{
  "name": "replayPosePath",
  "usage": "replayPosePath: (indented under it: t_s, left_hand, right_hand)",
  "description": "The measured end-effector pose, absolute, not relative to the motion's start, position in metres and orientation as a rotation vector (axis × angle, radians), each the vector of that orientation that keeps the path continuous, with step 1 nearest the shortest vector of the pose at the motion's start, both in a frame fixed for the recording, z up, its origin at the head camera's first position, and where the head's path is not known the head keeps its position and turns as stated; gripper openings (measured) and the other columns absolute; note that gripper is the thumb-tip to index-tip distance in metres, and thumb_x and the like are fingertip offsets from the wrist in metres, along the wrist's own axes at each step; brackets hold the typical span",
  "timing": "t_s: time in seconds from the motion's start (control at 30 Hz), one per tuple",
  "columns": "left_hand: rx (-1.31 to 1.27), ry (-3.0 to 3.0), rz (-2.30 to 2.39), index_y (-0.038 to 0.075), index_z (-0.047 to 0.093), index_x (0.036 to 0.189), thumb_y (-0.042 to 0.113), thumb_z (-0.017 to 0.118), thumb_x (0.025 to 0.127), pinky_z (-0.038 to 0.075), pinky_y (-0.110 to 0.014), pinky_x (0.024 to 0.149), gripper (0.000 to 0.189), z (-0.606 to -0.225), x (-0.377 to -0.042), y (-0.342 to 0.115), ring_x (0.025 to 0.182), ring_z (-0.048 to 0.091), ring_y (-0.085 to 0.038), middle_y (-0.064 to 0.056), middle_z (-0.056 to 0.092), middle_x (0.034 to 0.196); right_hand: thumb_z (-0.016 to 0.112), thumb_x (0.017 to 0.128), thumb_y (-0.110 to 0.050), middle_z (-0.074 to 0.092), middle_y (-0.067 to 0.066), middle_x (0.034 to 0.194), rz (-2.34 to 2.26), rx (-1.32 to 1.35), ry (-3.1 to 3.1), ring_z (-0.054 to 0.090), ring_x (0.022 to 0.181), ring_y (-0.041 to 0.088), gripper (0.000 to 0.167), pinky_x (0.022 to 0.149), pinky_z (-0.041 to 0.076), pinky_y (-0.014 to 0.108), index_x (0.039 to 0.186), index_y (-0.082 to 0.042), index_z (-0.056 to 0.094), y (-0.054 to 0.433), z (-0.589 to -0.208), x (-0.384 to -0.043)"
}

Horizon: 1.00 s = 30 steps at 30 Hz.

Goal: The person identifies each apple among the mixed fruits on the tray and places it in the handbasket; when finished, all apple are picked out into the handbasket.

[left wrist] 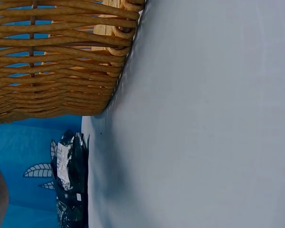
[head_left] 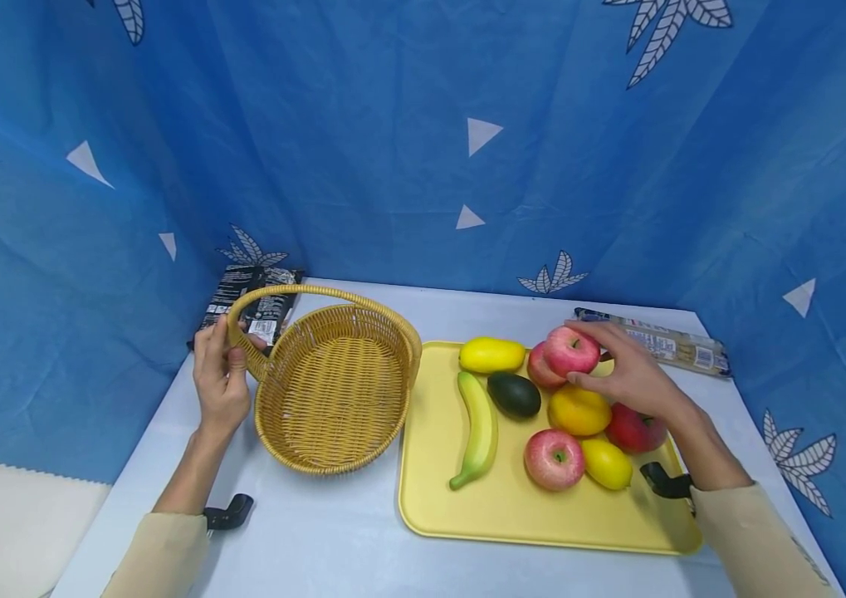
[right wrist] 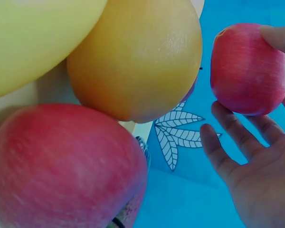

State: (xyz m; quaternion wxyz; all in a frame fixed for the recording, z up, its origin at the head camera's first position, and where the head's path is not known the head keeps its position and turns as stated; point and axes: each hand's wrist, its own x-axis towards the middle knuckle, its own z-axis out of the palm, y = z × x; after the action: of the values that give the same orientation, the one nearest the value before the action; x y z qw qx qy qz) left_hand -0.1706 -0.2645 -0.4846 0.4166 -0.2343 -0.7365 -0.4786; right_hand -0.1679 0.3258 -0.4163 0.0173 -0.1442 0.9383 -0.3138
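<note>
Head: the left hand [head_left: 219,386] grips the handle [head_left: 318,290] of the basket [head_left: 340,399]; the right hand [head_left: 635,374] pinches an apple [head_left: 570,350] over the tray [head_left: 467,515] — lifting it seems the step. Left wrist: basket by the bench [left wrist: 204,118], grip hardly visible. Right wrist: apple apart from the orange-yellow fruit [right wrist: 137,61] — next likely calls for a steady hold.

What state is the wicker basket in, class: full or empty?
Empty: in the head view, the wicker basket shows its bare woven bottom, with nothing lying inside.
</note>
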Motion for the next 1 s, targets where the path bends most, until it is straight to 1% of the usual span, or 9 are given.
replayPosePath:
  t_s: [0.1,0.2,0.3,0.43,0.53,0.63,0.8,0.9,1.0]
  left_hand:
    - [-0.592,-1.851,-1.198,0.007,0.035,0.154,-0.008,0.043,0.102,0.051,-0.019,0.082,0.054,-0.485,-0.170,-0.265,0.092,0.064,-0.015,-0.032,0.046,0.122]
    - [-0.596,-1.848,-1.204,0.007,0.035,0.154,-0.006,0.042,0.103,0.051,-0.019,0.082,0.054,-0.485,-0.170,-0.265,0.092,0.064,-0.014,-0.034,0.045,0.121]
    - [-0.598,-1.840,-1.218,0.006,0.034,0.154,-0.006,0.042,0.103,0.052,-0.019,0.083,0.053,-0.485,-0.170,-0.264,0.092,0.063,-0.014,-0.035,0.044,0.121]
    - [-0.595,-1.833,-1.223,0.006,0.035,0.154,-0.006,0.042,0.103,0.052,-0.019,0.081,0.053,-0.485,-0.170,-0.264,0.092,0.063,-0.015,-0.035,0.045,0.121]
    - [-0.592,-1.830,-1.223,0.007,0.035,0.154,-0.005,0.041,0.103,0.051,-0.019,0.081,0.053,-0.485,-0.170,-0.263,0.091,0.063,-0.015,-0.033,0.045,0.121]
    - [-0.597,-1.810,-1.231,0.006,0.036,0.153,-0.006,0.041,0.103,0.052,-0.019,0.080,0.052,-0.485,-0.171,-0.262,0.090,0.063,-0.015,-0.034,0.045,0.119]
    - [-0.606,-1.782,-1.233,0.005,0.037,0.153,-0.007,0.041,0.102,0.051,-0.020,0.081,0.052,-0.482,-0.170,-0.259,0.089,0.063,-0.015,-0.037,0.044,0.115]
    - [-0.613,-1.768,-1.241,0.004,0.037,0.152,-0.010,0.040,0.102,0.052,-0.020,0.081,0.053,-0.480,-0.169,-0.257,0.088,0.063,-0.016,-0.037,0.044,0.114]
    - [-0.612,-1.767,-1.244,0.004,0.037,0.152,-0.011,0.041,0.101,0.053,-0.020,0.081,0.053,-0.480,-0.170,-0.257,0.088,0.063,-0.017,-0.036,0.044,0.115]
  right_hand:
    - [0.085,0.081,-0.037,0.044,0.005,0.149,-0.964,-0.489,2.923,0.050,0.120,0.029,0.082,0.093,0.048,0.066,0.150,-0.041,0.042,0.323,-0.416,-0.168]
    - [0.085,0.080,-0.038,0.044,0.004,0.150,-0.939,-0.496,2.927,0.050,0.121,0.030,0.082,0.093,0.047,0.067,0.150,-0.042,0.043,0.319,-0.415,-0.168]
    - [0.086,0.080,-0.039,0.045,0.002,0.150,-0.917,-0.488,2.933,0.047,0.127,0.031,0.081,0.095,0.043,0.071,0.148,-0.046,0.043,0.316,-0.414,-0.169]
    - [0.086,0.079,-0.038,0.047,-0.001,0.147,-0.930,-0.524,2.928,0.045,0.131,0.031,0.080,0.098,0.039,0.074,0.147,-0.044,0.045,0.312,-0.413,-0.169]
    - [0.086,0.079,-0.035,0.048,-0.001,0.146,-0.951,-0.574,2.908,0.047,0.128,0.030,0.080,0.097,0.041,0.072,0.148,-0.041,0.046,0.309,-0.414,-0.169]
    - [0.086,0.080,-0.037,0.047,-0.001,0.145,-0.969,-0.608,2.890,0.049,0.126,0.029,0.078,0.097,0.043,0.070,0.147,-0.042,0.046,0.307,-0.415,-0.169]
    - [0.084,0.079,-0.047,0.046,-0.008,0.145,-0.974,-0.612,2.870,0.049,0.127,0.024,0.075,0.099,0.043,0.068,0.144,-0.048,0.046,0.302,-0.415,-0.169]
    - [0.083,0.079,-0.051,0.046,-0.010,0.144,-0.963,-0.616,2.859,0.049,0.127,0.022,0.074,0.099,0.044,0.067,0.144,-0.049,0.047,0.298,-0.413,-0.168]
    - [0.085,0.080,-0.046,0.047,-0.009,0.143,-0.964,-0.616,2.849,0.050,0.126,0.021,0.075,0.099,0.045,0.065,0.144,-0.048,0.047,0.295,-0.411,-0.167]
